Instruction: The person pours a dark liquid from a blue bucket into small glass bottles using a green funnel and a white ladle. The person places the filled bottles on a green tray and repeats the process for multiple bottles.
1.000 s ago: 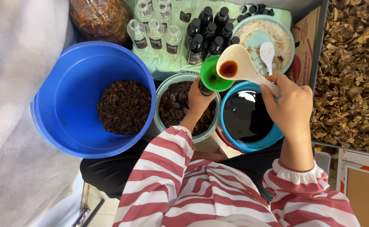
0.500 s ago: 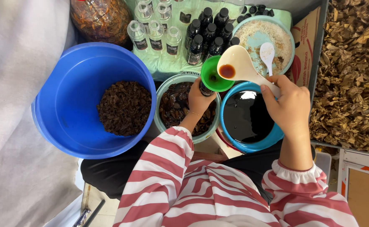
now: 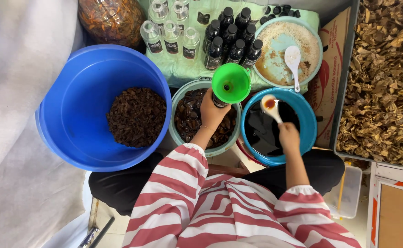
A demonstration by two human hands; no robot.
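Since a second ago, right hand [image 3: 288, 137] dropped the white ladle [image 3: 270, 104] from above the green funnel [image 3: 230, 83] to over the blue bowl [image 3: 308, 120] of dark liquid; fingers wrapped on its handle. Left hand [image 3: 212, 111] grips a small bottle [image 3: 219, 101] under the funnel, above the teal bowl [image 3: 181, 94] of dark soaked pieces. Capped dark bottles [image 3: 233, 39] look filled; clear ones [image 3: 171, 32] remain empty. Big blue tub [image 3: 73, 124] holds a dark pile.

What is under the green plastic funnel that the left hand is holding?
Under the green plastic funnel only a dark bottle neck shows, gripped by the left hand. The fingers and the funnel cover the rest of the bottle, so its fill level cannot be seen.
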